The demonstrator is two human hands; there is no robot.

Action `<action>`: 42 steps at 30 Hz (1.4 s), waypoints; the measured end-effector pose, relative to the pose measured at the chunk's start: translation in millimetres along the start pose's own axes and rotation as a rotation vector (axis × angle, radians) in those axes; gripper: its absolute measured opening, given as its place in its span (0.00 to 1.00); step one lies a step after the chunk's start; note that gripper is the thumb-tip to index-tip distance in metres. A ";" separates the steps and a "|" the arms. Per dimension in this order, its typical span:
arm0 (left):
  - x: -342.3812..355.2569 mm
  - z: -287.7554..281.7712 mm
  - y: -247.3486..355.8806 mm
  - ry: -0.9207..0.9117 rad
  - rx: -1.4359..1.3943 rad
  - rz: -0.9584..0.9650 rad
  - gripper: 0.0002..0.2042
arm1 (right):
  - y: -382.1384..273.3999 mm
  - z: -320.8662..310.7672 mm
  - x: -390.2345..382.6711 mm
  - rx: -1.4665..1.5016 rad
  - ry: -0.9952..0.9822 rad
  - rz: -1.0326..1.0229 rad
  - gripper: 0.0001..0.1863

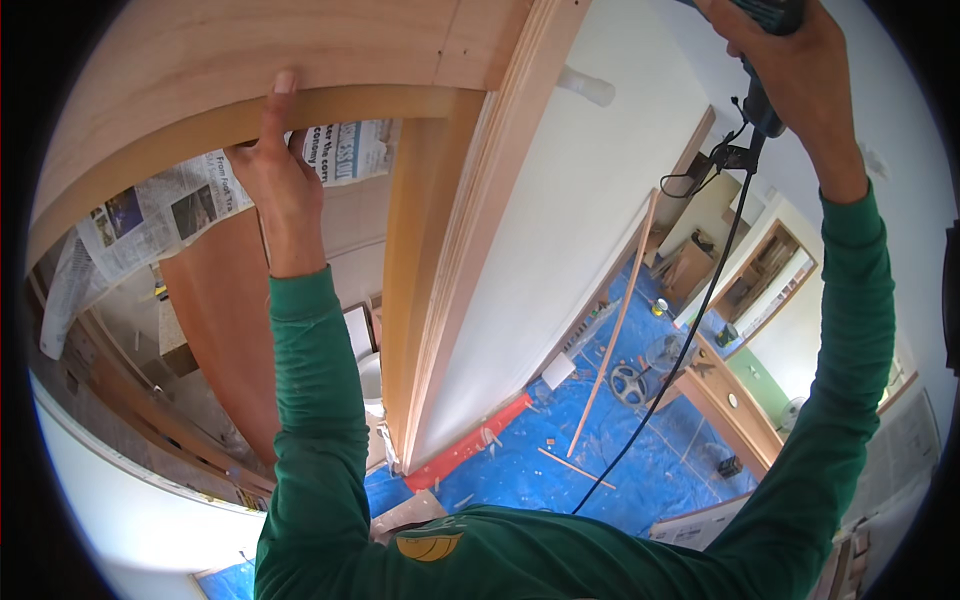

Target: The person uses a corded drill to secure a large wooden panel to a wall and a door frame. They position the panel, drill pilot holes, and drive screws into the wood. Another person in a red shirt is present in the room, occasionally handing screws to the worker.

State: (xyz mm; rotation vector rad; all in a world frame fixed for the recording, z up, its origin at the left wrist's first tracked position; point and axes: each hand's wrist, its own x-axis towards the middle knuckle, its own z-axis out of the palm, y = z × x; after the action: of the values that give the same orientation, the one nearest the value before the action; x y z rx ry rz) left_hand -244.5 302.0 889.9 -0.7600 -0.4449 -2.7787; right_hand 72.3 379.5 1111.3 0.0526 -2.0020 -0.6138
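My left hand (277,190) is raised to the wooden door frame's head piece (350,103). One finger lies up against the pale plywood panel (300,40) above it, and the others curl around the lower edge. High at the right, my right hand (795,65) grips a dark corded power tool (765,105) by its handle; the tool's front end is cut off by the picture's top edge. Its black cord (722,260) hangs from the handle down past my chest. The frame's upright jamb (420,230) and pale moulding (490,220) stand between my arms.
Newspaper (170,210) covers part of the opening behind my left hand, near a reddish-brown wood panel (225,320). Blue plastic sheeting (600,450) covers the floor. A long wood strip (615,325) leans by the white wall (560,200). A wooden desk (730,405) and a mirror (765,275) stand right.
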 end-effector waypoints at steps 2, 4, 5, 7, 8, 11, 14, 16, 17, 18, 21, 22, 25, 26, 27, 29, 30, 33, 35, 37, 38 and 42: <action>0.5 -0.5 -0.6 0.006 0.001 0.006 0.33 | 1.0 4.5 -0.3 -0.010 0.033 -0.022 0.17; 0.9 -0.6 -0.8 0.010 0.003 0.009 0.33 | 2.1 5.3 0.0 0.011 0.042 -0.021 0.16; 0.9 -0.6 -0.8 0.011 0.005 0.010 0.33 | 2.2 4.3 0.7 0.028 0.032 -0.013 0.16; 1.0 -1.1 -1.8 0.014 0.004 0.007 0.33 | 2.3 2.8 1.2 0.032 0.014 -0.007 0.16; 1.2 -2.0 -3.0 0.016 0.001 0.004 0.32 | 2.1 2.2 1.0 0.019 0.007 -0.010 0.16; 1.9 -2.8 -2.9 0.014 -0.027 -0.005 0.35 | 6.4 5.7 0.3 0.032 0.025 -0.035 0.17; 5.0 -6.0 -5.0 0.014 -0.040 -0.003 0.36 | 2.2 3.7 0.5 0.007 0.011 -0.026 0.17; 5.5 -6.8 -5.0 0.017 -0.038 -0.001 0.35 | 1.1 4.4 0.2 0.005 0.008 -0.020 0.17; 4.4 -5.2 -3.7 0.019 -0.035 -0.002 0.35 | 2.9 6.9 -0.4 0.021 0.019 -0.023 0.17; 3.3 -4.4 -2.8 0.021 -0.032 -0.002 0.35 | 5.7 8.9 -0.8 0.061 0.023 -0.006 0.17; 1.4 -3.1 -4.3 0.009 0.021 -0.018 0.32 | 15.6 8.0 1.5 0.212 0.025 0.076 0.17; 1.1 -1.9 -2.8 0.017 0.019 -0.010 0.32 | 12.3 6.6 2.6 0.181 0.007 0.085 0.18; 1.4 0.3 -0.9 0.025 0.015 0.010 0.31 | 0.5 8.6 3.1 0.037 0.048 0.010 0.18; 2.4 -1.5 -1.2 0.020 0.014 0.016 0.31 | -0.2 18.8 0.5 -0.044 0.126 -0.085 0.18; 3.4 -2.5 -0.8 0.014 0.013 0.023 0.30 | 3.8 20.0 1.6 -0.068 0.140 -0.126 0.18; 2.5 -3.1 -2.1 0.008 -0.032 -0.004 0.34 | 19.4 14.4 3.8 -0.061 0.099 -0.154 0.18; 1.8 -3.0 -2.6 0.005 -0.055 -0.017 0.36 | 19.8 10.3 3.4 -0.048 0.069 -0.122 0.18; 1.3 -4.4 -3.3 0.004 -0.048 -0.013 0.35 | 2.8 9.3 2.5 -0.003 0.024 0.001 0.18; 0.3 -2.8 -4.6 0.014 -0.059 0.005 0.35 | 7.2 8.9 4.3 0.073 0.005 0.081 0.18; -1.5 -1.1 -5.4 0.022 -0.053 0.012 0.35 | 11.5 9.1 4.5 0.133 -0.005 0.100 0.18; -0.8 -1.5 -5.5 0.024 -0.042 0.012 0.35 | 8.7 10.6 4.3 0.145 -0.004 0.080 0.19; -2.9 2.3 -2.7 0.017 -0.044 -0.026 0.35 | 47.0 17.7 6.3 0.148 0.059 -0.195 0.20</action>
State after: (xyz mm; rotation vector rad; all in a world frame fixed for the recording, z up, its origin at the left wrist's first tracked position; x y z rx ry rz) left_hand -241.8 305.7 889.7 -0.7446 -0.3941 -2.8259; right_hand 64.5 425.7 1130.7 0.3547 -1.9957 -0.5784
